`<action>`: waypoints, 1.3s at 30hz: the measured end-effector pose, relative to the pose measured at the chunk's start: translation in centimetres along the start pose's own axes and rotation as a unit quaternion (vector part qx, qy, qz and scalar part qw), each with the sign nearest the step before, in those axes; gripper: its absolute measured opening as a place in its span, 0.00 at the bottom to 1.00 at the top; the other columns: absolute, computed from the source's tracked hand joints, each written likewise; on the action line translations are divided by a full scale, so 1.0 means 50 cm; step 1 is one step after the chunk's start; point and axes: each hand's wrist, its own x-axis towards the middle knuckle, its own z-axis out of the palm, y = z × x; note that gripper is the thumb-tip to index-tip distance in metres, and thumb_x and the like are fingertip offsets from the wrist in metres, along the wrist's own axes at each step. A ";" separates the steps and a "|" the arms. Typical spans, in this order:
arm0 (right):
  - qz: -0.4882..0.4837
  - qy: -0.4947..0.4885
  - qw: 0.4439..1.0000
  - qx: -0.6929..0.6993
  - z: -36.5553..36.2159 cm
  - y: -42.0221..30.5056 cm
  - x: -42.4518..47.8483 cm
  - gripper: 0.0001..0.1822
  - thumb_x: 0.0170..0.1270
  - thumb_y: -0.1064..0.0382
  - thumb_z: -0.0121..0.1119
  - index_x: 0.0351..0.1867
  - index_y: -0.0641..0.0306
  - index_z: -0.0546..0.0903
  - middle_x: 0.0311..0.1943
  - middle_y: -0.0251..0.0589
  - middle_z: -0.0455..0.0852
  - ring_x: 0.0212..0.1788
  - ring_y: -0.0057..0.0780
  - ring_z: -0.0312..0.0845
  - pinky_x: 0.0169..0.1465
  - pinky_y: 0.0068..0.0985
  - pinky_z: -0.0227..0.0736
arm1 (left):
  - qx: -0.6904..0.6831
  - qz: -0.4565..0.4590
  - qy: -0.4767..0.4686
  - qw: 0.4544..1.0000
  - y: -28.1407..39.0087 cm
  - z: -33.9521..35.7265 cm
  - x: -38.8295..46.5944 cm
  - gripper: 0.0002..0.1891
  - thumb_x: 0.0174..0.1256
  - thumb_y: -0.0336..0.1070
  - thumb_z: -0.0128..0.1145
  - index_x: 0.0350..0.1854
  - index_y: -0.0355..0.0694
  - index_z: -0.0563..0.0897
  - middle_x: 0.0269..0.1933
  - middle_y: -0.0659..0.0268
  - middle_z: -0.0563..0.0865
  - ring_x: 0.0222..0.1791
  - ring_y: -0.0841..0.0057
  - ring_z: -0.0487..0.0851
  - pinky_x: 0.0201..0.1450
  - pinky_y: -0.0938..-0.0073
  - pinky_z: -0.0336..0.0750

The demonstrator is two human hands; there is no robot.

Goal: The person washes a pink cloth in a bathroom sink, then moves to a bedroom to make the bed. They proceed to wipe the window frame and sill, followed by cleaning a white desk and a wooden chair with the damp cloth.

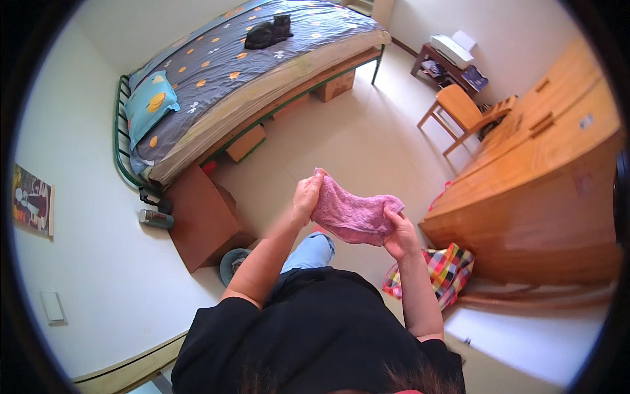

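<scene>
A pink cloth [352, 212], apparently a folded towel, is stretched between my two hands above the floor. Its left upper corner is pinched by my left hand [308, 194], thumb on top. At the other end, my right hand [401, 234] grips the cloth's right edge between thumb and fingers. The middle sags a little, and a lower layer hangs below the upper one. Some of my fingers are hidden behind the fabric.
A bed [221, 64] with a black cat [268, 32] stands ahead. To the left are a brown cabinet [199, 216], a thermos flask [156, 218] and a bin [231, 263]. A wooden chair [460, 108], wardrobe [517, 221] and checked bag [450, 271] are right; a printer [452, 50] stands beyond.
</scene>
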 end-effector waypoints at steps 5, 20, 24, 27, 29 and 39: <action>-0.066 0.105 0.967 -0.221 -0.025 -0.106 0.248 0.16 0.74 0.60 0.53 0.61 0.57 0.74 0.52 0.34 0.83 0.54 0.29 0.80 0.49 0.36 0.82 | 0.116 0.135 0.055 0.982 -0.010 0.002 0.268 0.26 0.78 0.54 0.47 0.38 0.32 0.83 0.31 0.69 0.84 0.33 0.81 0.77 0.39 0.75 0.74; -0.097 -0.024 0.994 0.050 0.176 -0.508 0.676 0.24 0.77 0.53 0.48 0.66 0.64 0.69 0.60 0.41 0.77 0.62 0.32 0.74 0.64 0.35 0.70 | 0.005 0.118 -0.177 0.977 0.331 0.305 0.662 0.19 0.75 0.46 0.54 0.57 0.36 0.82 0.52 0.64 0.82 0.43 0.79 0.84 0.47 0.73 0.80; -0.356 -0.003 0.894 -0.271 0.185 -0.633 0.742 0.25 0.73 0.63 0.53 0.68 0.68 0.66 0.61 0.45 0.76 0.62 0.37 0.74 0.62 0.34 0.72 | -0.251 -0.004 -0.017 0.968 0.364 0.323 0.782 0.36 0.72 0.66 0.41 0.67 0.40 0.72 0.59 0.55 0.81 0.56 0.64 0.80 0.62 0.56 0.73; -0.413 -0.198 0.491 -0.741 0.227 -0.674 0.858 0.28 0.65 0.62 0.63 0.65 0.70 0.71 0.60 0.58 0.74 0.61 0.52 0.74 0.62 0.42 0.71 | -0.427 -0.006 -0.212 0.879 0.398 0.463 0.851 0.36 0.70 0.68 0.43 0.67 0.43 0.73 0.67 0.54 0.75 0.61 0.61 0.77 0.63 0.52 0.71; -0.194 -0.351 0.608 -0.685 0.273 -0.818 0.892 0.31 0.61 0.63 0.68 0.64 0.71 0.72 0.62 0.61 0.74 0.65 0.53 0.71 0.67 0.40 0.67 | -0.500 -0.022 -0.208 0.841 0.356 0.459 0.955 0.37 0.69 0.70 0.43 0.69 0.48 0.71 0.73 0.51 0.68 0.68 0.53 0.70 0.68 0.38 0.63; -0.260 -0.369 0.531 -0.717 0.140 -0.829 1.286 0.35 0.71 0.47 0.50 0.70 0.72 0.63 0.71 0.61 0.59 0.75 0.53 0.50 0.76 0.41 0.43 | -0.592 -0.075 -0.130 0.791 0.312 0.554 1.279 0.36 0.72 0.68 0.40 0.69 0.43 0.69 0.72 0.43 0.67 0.70 0.46 0.68 0.70 0.35 0.59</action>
